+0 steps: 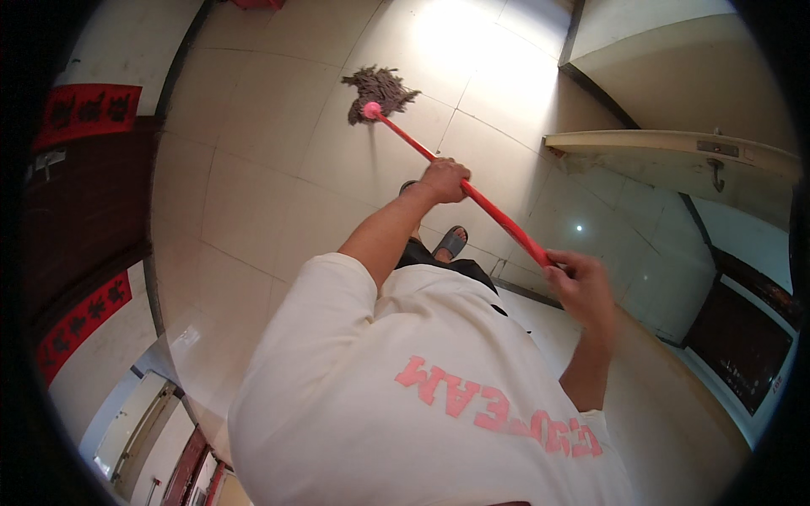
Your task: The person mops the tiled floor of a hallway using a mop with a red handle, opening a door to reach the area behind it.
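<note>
A string mop with a red handle [506, 221] and a pink round socket [371, 111] runs diagonally across the view. Its dark grey-brown mop head [383, 92] lies spread on the tiled floor [266, 171], ahead of my feet. My left hand [446, 179] grips the handle around its middle, palm side hidden. Around the upper end of the handle, at the right, my right hand [576, 278] is closed, thumb along the near side; the wrist is slightly blurred.
An open door edge with a metal latch plate [718, 149] and hook stands at the right. Dark skirting and walls border the floor. A dark red door [88, 209] with red paper banners is at the left. My sandalled foot [452, 243] is below the handle.
</note>
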Tool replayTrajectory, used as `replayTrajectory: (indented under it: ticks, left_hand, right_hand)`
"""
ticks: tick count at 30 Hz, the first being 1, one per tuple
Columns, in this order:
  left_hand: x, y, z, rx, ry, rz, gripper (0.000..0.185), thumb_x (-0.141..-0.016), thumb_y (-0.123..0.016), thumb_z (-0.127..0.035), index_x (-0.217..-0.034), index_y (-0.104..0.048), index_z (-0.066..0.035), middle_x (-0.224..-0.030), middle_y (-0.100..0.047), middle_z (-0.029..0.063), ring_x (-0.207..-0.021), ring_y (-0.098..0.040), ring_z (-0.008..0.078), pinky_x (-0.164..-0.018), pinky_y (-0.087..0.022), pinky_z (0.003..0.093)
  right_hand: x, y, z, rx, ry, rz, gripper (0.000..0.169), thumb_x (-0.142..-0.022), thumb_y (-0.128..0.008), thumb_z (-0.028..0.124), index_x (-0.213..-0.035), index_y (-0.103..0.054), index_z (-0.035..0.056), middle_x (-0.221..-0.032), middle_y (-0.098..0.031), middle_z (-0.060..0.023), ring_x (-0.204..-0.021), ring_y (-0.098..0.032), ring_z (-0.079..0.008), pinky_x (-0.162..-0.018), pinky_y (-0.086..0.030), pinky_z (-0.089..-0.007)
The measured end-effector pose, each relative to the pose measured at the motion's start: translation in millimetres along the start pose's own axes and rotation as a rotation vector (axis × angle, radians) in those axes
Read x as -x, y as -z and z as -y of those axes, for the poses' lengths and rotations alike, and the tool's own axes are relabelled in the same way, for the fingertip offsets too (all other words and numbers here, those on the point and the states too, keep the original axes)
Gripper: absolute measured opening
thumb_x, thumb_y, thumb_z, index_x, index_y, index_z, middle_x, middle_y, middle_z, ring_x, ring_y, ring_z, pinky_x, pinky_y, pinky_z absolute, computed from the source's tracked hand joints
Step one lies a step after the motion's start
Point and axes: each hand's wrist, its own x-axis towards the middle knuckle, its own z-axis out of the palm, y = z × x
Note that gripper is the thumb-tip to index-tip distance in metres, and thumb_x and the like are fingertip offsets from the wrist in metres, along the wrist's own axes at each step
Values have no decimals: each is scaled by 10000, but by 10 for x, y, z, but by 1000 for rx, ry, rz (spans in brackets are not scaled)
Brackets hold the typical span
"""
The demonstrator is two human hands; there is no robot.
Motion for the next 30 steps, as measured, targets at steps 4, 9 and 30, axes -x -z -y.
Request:
replayTrajectory:
  ticks: [4,9,30]
  left_hand:
    - [233,-54,441,-122,63,41,236,-708,-616,-328,-832,-670,-135,-895,-666,51,-946,-599,260,-882,-425,406]
    - [528,-108,684,-240,190,257,278,-679,-642,-352,-855,-687,-142,-877,-665,56,-927,-598,270,-878,-417,421]
    - [-541,-333,-1381,155,-313,206,184,-684,-643,-303,-732,-636,-126,-790,-619,89,-893,-582,290,-831,-414,469]
  right_hand:
    - [-276,-415,-162,15,115,66,254,-786,-636,123,-1018,-663,24,-667,-620,-128,-560,-534,-143,-556,-441,-297]
    - [-420,-872,-489,-83,121,171,287,-808,-618,117,-1072,-635,4,-656,-601,-74,-578,-509,-110,-549,-427,-272]
    - [1024,319,-535,108,-78,-297,274,-808,-614,74,-1080,-635,45,-734,-616,-152,-589,-557,-202,-570,-445,-300]
